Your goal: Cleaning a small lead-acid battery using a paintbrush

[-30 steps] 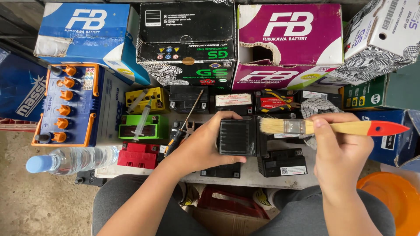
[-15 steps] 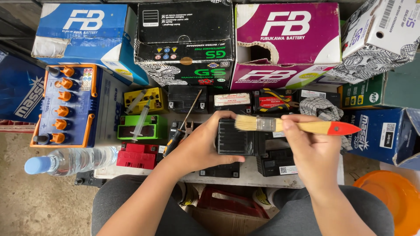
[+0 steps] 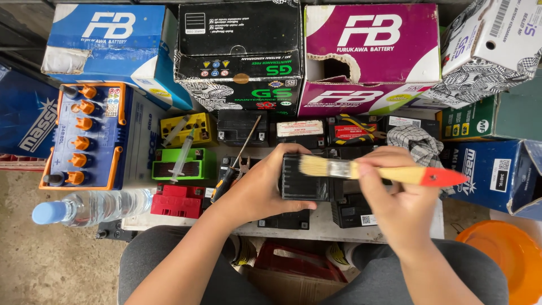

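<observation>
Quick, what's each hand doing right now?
Left hand: closed on the small black battery.
Right hand: closed on the paintbrush.

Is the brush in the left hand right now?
No, the right hand holds the brush; the left hand grips the small black battery.
</observation>
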